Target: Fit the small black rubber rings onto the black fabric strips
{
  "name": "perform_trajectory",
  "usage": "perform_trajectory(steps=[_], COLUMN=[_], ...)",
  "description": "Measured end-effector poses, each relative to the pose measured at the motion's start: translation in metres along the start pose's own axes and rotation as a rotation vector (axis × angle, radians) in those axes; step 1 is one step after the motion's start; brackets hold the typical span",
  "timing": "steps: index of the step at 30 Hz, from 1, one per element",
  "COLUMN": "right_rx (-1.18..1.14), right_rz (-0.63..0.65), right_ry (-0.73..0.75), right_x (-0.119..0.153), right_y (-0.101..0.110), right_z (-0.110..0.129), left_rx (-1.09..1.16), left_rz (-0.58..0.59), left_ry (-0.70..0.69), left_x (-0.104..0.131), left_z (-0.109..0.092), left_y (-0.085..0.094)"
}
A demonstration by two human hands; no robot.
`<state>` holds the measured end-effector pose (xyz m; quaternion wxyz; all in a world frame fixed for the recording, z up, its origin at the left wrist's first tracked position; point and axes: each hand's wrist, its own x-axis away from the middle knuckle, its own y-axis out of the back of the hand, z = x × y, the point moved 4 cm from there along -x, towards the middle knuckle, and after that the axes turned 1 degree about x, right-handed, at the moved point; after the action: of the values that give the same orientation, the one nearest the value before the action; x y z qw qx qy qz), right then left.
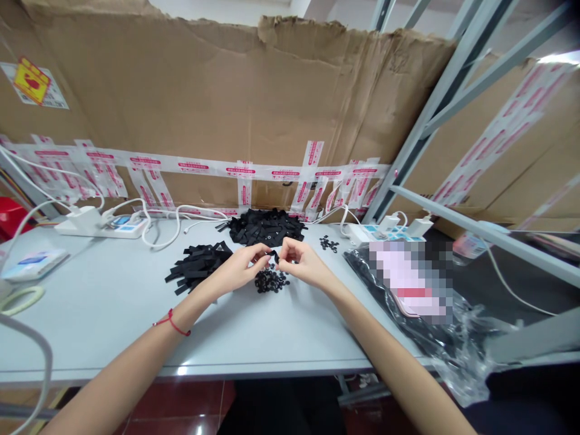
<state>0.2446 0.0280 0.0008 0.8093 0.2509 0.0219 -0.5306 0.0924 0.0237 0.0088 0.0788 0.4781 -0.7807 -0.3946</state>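
My left hand (pixel 244 266), with a red string bracelet on its wrist, is closed in a pinch above the table. Facing it, my right hand (pixel 302 263) is pinched too. Between the fingertips of both is a small black strip (pixel 274 257), partly hidden by the fingers. Just below the hands lies a heap of small round black pieces (pixel 270 282). A pile of black strips (pixel 199 266) is beside my left hand. Behind the hands sits a larger pile of black strips (pixel 265 228), some with small rings on them.
On the grey table (pixel 272 332), a few small black pieces (pixel 328 243) lie right of the back pile. A power strip (pixel 102 223) with white cables stands left, another power strip (pixel 385 231) right. A black plastic bag (pixel 380 290) lies right. Cardboard (pixel 226 103) walls the back.
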Motion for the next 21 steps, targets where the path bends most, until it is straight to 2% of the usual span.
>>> perform_trajectory(steps=[3, 7, 11, 16, 21], right_rx=[0.046, 0.360, 0.530, 0.530, 0.430], right_rz=[-0.009, -0.040, -0.008, 0.030, 0.022], right_ry=[0.053, 0.206, 0.235, 0.319, 0.329], right_x=[0.001, 0.001, 0.001, 0.004, 0.005], right_y=[0.002, 0.005, -0.004, -0.017, -0.017], right_z=[0.004, 0.010, 0.006, 0.005, 0.009], left_rx=[-0.013, 0.041, 0.111, 0.297, 0.408], left_rz=[0.018, 0.042, 0.064, 0.079, 0.029], left_ry=[0.001, 0.023, 0.065, 0.074, 0.079], left_x=[-0.002, -0.001, 0.000, 0.000, -0.001], left_z=[0.003, 0.007, 0.006, 0.001, -0.001], left_y=[0.001, 0.001, -0.001, -0.003, -0.003])
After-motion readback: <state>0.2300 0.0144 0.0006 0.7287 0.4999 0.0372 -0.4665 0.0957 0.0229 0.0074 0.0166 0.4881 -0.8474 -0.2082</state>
